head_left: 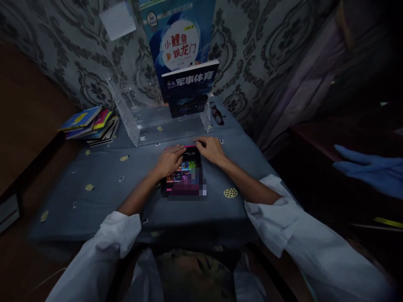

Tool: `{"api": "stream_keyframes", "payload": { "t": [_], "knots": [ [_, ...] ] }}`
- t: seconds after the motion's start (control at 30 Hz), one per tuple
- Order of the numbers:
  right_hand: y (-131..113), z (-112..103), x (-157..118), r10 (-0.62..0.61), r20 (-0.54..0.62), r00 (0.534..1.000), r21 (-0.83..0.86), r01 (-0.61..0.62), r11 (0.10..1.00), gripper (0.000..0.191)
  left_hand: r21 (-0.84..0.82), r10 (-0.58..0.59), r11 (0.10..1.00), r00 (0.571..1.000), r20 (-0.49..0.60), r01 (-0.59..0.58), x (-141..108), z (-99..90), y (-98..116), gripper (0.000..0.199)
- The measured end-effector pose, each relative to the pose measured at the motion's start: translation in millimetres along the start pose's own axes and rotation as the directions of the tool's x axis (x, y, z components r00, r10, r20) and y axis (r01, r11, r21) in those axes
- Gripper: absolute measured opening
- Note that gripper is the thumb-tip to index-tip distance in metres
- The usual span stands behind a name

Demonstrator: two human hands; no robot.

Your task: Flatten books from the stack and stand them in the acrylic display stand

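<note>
A dark book (195,155) with colourful pictures and a pink top edge lies flat on the cloth-covered table, its lower part blurred by blocks. Over its upper left side rests my left hand (171,161), flat with the fingers stretched across the cover. My right hand (211,150) is at the book's top right corner, fingers bent and closed about the edge. Just beyond both hands stands a clear acrylic book stand (170,126). In it, a dark blue book (192,94) leans in front of a taller blue book (151,46).
A stack of books (91,126) sits at the table's back left. Glasses (218,115) lie right of the stand. Patterned wallpaper (236,37) with a white card (118,21) rises behind. At the right, a blue glove (371,167) reaches into view. A curtain (292,75) hangs back right.
</note>
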State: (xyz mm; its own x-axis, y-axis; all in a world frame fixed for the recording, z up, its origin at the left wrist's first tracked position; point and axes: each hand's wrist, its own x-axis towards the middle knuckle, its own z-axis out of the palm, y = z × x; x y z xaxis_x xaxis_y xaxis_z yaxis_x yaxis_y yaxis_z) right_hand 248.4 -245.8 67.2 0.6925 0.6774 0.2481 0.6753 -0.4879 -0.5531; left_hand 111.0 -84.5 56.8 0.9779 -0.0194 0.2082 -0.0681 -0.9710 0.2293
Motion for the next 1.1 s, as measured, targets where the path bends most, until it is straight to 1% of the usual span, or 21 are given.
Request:
{"api": "stream_keyframes", "payload": {
  "t": [0.1,0.23,0.37,0.53,0.7,0.8,0.9,1.1],
  "knots": [
    [0.4,-1.0,0.1,0.012,-0.021,1.0,0.006,-0.012,1.0,0.037,-0.003,0.071,0.997,0.997,0.044,-0.071,16.2,3.3,7.6,0.045],
    [6.4,-1.2,4.0,0.013,-0.047,0.999,0.054,-0.01,0.999,0.039,0.003,0.101,0.995,0.994,0.042,-0.101,26.1,7.6,12.9,0.046],
    [12.4,0.0,8.3,0.019,-0.053,0.998,0.149,-0.01,0.989,0.04,-0.003,0.095,0.996,0.995,0.032,-0.095,25.7,9.4,11.9,0.046],
    [12.6,1.0,8.9,0.018,-0.018,1.0,0.074,-0.017,0.997,0.04,-0.009,0.105,0.994,0.994,0.03,-0.105,24.6,10.4,11.8,0.046],
    [10.8,0.5,5.0,0.022,-0.049,0.999,-0.019,-0.023,1.0,0.038,-0.007,0.115,0.993,0.993,0.041,-0.115,23.3,10.8,12.8,0.046],
    [10.3,0.3,4.0,0.039,-0.05,0.998,-0.018,-0.04,0.999,0.038,-0.004,0.145,0.989,0.988,0.059,-0.145,22.3,9.8,13.7,0.045],
    [11.0,1.4,4.7,0.039,-0.028,0.999,-0.009,-0.039,0.999,0.038,0.007,0.15,0.989,0.986,0.071,-0.151,22.7,8.5,15.4,0.046],
    [15.4,5.6,6.2,0.0,-0.061,0.998,0.062,0.004,0.998,0.036,0.039,0.154,0.987,0.988,0.02,-0.155,27.4,7.2,21.5,0.045]
  ]
}}
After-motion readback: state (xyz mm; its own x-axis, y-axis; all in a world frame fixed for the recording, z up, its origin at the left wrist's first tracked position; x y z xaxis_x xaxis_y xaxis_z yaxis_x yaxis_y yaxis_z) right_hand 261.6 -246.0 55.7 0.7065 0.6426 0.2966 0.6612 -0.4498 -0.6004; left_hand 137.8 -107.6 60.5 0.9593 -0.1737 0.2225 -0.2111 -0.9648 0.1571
